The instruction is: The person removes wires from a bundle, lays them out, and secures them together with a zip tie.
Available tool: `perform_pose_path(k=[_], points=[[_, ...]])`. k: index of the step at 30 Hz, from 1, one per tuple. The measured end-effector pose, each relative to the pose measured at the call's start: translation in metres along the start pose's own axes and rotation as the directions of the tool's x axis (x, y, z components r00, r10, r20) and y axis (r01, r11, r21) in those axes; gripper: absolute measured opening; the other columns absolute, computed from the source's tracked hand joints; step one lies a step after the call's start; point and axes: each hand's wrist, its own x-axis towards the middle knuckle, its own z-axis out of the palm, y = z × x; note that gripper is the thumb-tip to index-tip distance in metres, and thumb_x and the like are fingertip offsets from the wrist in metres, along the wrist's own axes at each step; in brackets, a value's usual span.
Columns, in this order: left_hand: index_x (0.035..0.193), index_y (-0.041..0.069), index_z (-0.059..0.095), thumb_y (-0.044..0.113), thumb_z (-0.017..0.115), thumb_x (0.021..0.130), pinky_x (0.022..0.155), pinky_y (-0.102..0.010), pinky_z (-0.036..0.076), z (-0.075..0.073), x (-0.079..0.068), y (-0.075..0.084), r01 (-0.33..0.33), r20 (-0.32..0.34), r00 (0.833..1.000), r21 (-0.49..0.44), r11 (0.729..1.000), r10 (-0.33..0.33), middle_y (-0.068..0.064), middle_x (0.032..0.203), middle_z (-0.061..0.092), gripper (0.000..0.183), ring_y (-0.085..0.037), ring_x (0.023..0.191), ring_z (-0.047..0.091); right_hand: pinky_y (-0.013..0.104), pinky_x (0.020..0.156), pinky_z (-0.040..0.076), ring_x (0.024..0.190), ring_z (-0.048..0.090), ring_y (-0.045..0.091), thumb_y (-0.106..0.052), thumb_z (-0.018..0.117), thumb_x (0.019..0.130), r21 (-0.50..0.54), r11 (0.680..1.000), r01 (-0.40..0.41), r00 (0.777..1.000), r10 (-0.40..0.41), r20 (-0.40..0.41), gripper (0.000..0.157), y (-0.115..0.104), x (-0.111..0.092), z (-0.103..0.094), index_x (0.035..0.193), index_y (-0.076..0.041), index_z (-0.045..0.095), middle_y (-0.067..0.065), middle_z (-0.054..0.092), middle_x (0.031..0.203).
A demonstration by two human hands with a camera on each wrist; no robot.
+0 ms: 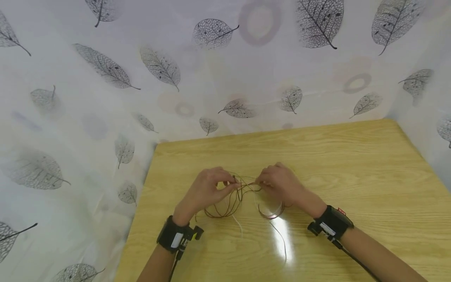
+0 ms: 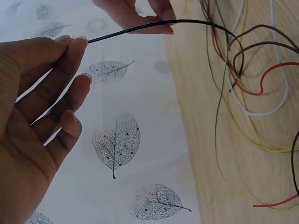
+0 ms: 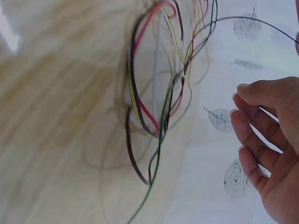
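Observation:
My left hand (image 1: 211, 186) pinches the end of a black wire (image 2: 126, 31) between thumb and forefinger, its other fingers loosely bent. From there the wire arcs across to a loose tangle of thin coloured wires. In that tangle I see a red wire (image 2: 280, 65), a white wire (image 2: 254, 113), a yellow wire (image 2: 271, 149) and a green wire (image 3: 161, 116), besides brown loops. My right hand (image 1: 282, 186) is beside the tangle. In the right wrist view its fingers are loosely curved, thumb near forefinger, with nothing visible between them.
The wires are above and on a wood-grain table (image 1: 352, 164). A thin wire end (image 1: 282, 239) trails toward the near side. Pale sheeting with leaf prints (image 1: 211, 78) rises behind and beside the table. Each wrist wears a black strap (image 1: 334, 223) with a small camera and cable.

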Motion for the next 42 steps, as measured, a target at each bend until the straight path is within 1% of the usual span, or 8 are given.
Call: perform_pose_path(k=[10, 16, 19, 24, 28, 34, 38, 42], points=[[0.086, 0.016, 0.078, 0.018, 0.076, 0.085, 0.062, -0.020, 0.053, 0.005, -0.003, -0.015, 0.045, 0.009, 0.999, 0.025, 0.999, -0.046, 0.009, 0.080, 0.072, 0.003, -0.001, 0.073, 0.061, 0.035, 0.070, 0.045, 0.072, 0.063, 0.012, -0.016, 0.077, 0.081, -0.016, 0.993, -0.113, 0.991, 0.114, 0.066, 0.012, 0.016, 0.018, -0.004, 0.093, -0.016, 0.078, -0.002, 0.074, 0.086], [0.086, 0.017, 0.078, 0.020, 0.076, 0.085, 0.063, -0.019, 0.053, 0.007, -0.004, -0.022, 0.085, 0.017, 0.996, 0.048, 0.995, -0.086, 0.010, 0.081, 0.072, 0.004, 0.000, 0.073, 0.061, 0.040, 0.074, 0.050, 0.075, 0.067, 0.014, -0.013, 0.074, 0.083, 0.033, 0.988, -0.149, 0.983, 0.145, 0.110, 0.012, 0.020, 0.035, -0.001, 0.093, -0.015, 0.079, -0.001, 0.076, 0.087], [0.086, 0.018, 0.078, 0.021, 0.076, 0.085, 0.063, -0.023, 0.054, 0.011, -0.005, -0.027, 0.097, 0.027, 0.995, 0.044, 0.994, -0.099, 0.011, 0.081, 0.072, 0.003, 0.000, 0.074, 0.061, 0.041, 0.072, 0.054, 0.074, 0.069, 0.016, -0.010, 0.073, 0.082, 0.048, 0.985, -0.166, 0.975, 0.157, 0.160, 0.013, 0.023, 0.047, 0.004, 0.093, -0.013, 0.079, 0.001, 0.077, 0.087], [0.086, 0.017, 0.078, 0.022, 0.077, 0.085, 0.063, -0.032, 0.057, 0.019, -0.004, -0.034, 0.124, 0.033, 0.992, 0.008, 0.992, -0.125, 0.011, 0.081, 0.072, 0.005, -0.001, 0.074, 0.061, 0.034, 0.061, 0.057, 0.071, 0.067, 0.017, -0.011, 0.072, 0.082, 0.006, 0.984, -0.180, 0.957, 0.173, 0.230, 0.013, 0.027, 0.065, 0.012, 0.093, -0.012, 0.078, 0.001, 0.076, 0.085], [0.086, 0.018, 0.079, 0.022, 0.076, 0.085, 0.061, -0.029, 0.055, 0.024, -0.002, -0.042, 0.146, 0.050, 0.988, 0.003, 0.989, -0.145, 0.013, 0.082, 0.072, 0.006, 0.001, 0.074, 0.061, 0.034, 0.062, 0.058, 0.074, 0.068, 0.019, -0.012, 0.072, 0.083, 0.016, 0.981, -0.193, 0.945, 0.181, 0.273, 0.014, 0.029, 0.080, 0.017, 0.095, -0.009, 0.077, 0.004, 0.076, 0.086], [0.089, 0.018, 0.079, 0.025, 0.076, 0.086, 0.067, -0.027, 0.055, 0.038, 0.000, -0.056, 0.147, 0.111, 0.983, -0.017, 0.989, -0.144, 0.012, 0.086, 0.075, 0.009, 0.000, 0.077, 0.063, 0.034, 0.059, 0.057, 0.071, 0.064, 0.021, -0.009, 0.068, 0.080, 0.027, 0.958, -0.284, 0.908, 0.260, 0.329, 0.024, 0.035, 0.094, 0.038, 0.103, -0.005, 0.074, 0.008, 0.074, 0.087], [0.091, 0.018, 0.079, 0.027, 0.074, 0.087, 0.064, -0.026, 0.054, 0.045, 0.001, -0.057, 0.163, 0.162, 0.974, -0.025, 0.986, -0.157, 0.014, 0.086, 0.074, 0.011, 0.001, 0.074, 0.062, 0.031, 0.046, 0.051, 0.059, 0.058, 0.019, -0.014, 0.070, 0.080, -0.006, 0.914, -0.405, 0.853, 0.380, 0.357, 0.011, 0.038, 0.103, 0.051, 0.086, -0.006, 0.067, 0.006, 0.067, 0.073], [0.089, 0.017, 0.079, 0.026, 0.075, 0.086, 0.056, -0.020, 0.048, 0.046, 0.002, -0.054, 0.176, 0.177, 0.970, -0.025, 0.984, -0.169, 0.015, 0.083, 0.073, 0.010, 0.001, 0.066, 0.058, 0.031, 0.043, 0.049, 0.056, 0.058, 0.019, -0.029, 0.076, 0.082, -0.021, 0.865, -0.502, 0.792, 0.469, 0.391, 0.027, 0.042, 0.114, 0.060, 0.078, -0.008, 0.059, 0.003, 0.060, 0.067]])
